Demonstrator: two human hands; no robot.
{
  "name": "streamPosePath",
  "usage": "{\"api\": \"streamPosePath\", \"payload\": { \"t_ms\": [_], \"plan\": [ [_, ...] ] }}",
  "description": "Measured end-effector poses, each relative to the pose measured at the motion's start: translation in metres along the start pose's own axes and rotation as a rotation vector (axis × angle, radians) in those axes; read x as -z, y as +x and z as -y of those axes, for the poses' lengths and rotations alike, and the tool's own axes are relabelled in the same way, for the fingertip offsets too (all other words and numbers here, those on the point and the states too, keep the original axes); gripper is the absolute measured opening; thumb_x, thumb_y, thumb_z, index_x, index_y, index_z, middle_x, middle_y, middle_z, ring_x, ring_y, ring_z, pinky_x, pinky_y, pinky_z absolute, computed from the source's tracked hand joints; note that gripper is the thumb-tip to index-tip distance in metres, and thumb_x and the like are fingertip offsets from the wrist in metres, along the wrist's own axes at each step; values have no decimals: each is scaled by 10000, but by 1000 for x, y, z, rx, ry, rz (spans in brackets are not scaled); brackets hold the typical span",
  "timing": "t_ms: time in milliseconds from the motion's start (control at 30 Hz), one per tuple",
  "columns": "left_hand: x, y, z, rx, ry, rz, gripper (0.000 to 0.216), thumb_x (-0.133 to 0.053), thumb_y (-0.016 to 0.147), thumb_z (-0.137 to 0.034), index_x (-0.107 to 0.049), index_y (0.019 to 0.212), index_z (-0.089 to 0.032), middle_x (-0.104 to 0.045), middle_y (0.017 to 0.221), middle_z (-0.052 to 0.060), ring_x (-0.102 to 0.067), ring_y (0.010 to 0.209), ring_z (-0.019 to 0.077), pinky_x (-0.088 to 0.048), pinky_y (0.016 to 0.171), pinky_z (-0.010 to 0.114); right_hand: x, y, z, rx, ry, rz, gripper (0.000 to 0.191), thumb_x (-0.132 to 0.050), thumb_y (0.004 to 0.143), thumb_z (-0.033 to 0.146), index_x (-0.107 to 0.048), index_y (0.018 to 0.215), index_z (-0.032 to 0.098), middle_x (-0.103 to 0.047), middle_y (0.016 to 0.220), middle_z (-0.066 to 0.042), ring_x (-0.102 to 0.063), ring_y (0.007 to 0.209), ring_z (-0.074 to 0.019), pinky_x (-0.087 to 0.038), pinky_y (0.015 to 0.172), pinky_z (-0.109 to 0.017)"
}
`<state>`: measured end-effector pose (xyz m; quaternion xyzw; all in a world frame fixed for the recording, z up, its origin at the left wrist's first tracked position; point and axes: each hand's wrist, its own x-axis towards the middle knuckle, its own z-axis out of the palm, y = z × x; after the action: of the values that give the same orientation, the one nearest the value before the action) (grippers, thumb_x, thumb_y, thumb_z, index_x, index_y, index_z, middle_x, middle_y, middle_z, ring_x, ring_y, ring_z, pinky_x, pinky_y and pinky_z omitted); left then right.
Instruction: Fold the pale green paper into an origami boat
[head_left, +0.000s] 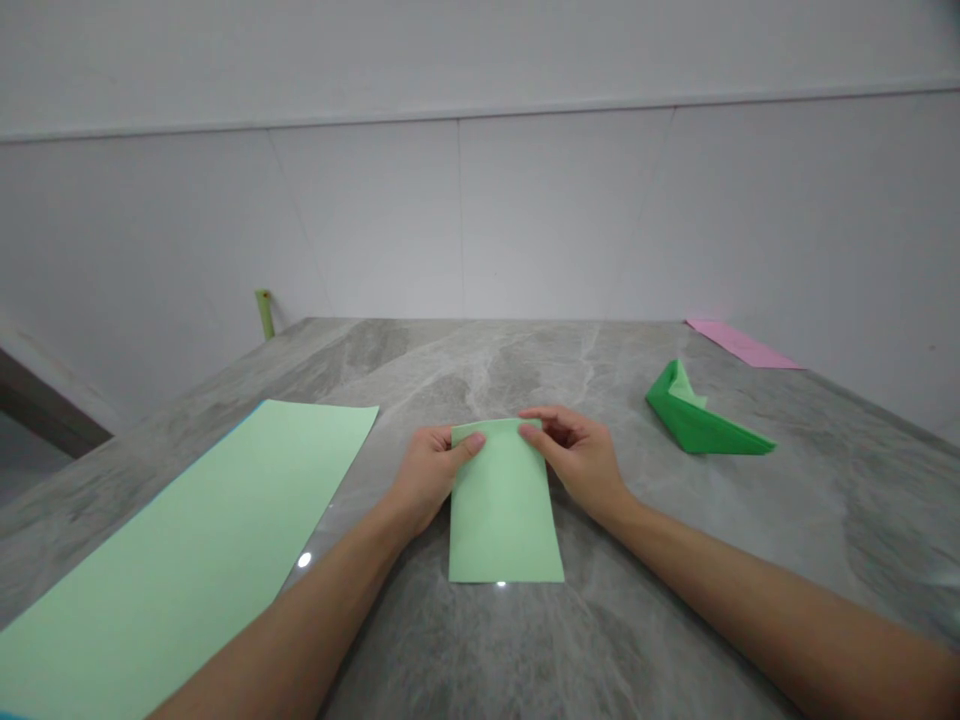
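A light green sheet of paper (502,510) lies in front of me, its far edge lifted slightly off the table. My left hand (435,465) pinches its far left corner, thumb on top and fingers behind. At the far right corner my right hand (577,455) grips the same paper, thumb on the near face and index finger behind the edge. Whether the paper is one layer or folded, I cannot tell. To the right of my right hand sits a folded green paper boat (701,415) with a lighter green inner part.
A large light green sheet (210,530) with a blue edge lies at the left, partly under my left forearm. A pink paper (742,343) rests at the back right edge of the grey marbled table (480,370). Behind it stands a white wall (525,220).
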<state>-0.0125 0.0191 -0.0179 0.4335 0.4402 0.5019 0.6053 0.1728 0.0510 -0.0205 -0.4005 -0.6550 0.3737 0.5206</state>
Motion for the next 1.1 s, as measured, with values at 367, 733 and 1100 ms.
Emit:
{"api": "streamPosePath", "payload": {
  "t_ms": [367, 733, 1100],
  "plan": [
    [-4, 1, 0, -152, 274, 22, 462, -588, 777, -574, -593, 620, -139, -524, 522, -15, -412, 429, 76, -303, 409, 190, -1, 2, 3, -244, 142, 47, 301, -724, 684, 434, -694, 774, 149, -562, 535, 24, -432, 448, -89, -322, 428, -217],
    [-9, -2, -13, -173, 24, -258, 454, -572, 789, -549, -691, 876, -119, -659, 658, 43, -615, 543, 156, -460, 474, 234, -2, 2, 3, -220, 148, 39, 279, -731, 683, 415, -691, 739, 145, -569, 516, 28, -427, 437, -75, -300, 410, -198],
    [-1, -1, -12, -379, 242, -311, 195, -607, 771, -298, -565, 640, -159, -455, 448, -68, -417, 402, 67, -331, 406, 173, -2, 1, 5, -231, 166, 37, 260, -732, 680, 400, -689, 740, 151, -581, 506, 31, -439, 427, -77, -314, 406, -199]
  ]
}}
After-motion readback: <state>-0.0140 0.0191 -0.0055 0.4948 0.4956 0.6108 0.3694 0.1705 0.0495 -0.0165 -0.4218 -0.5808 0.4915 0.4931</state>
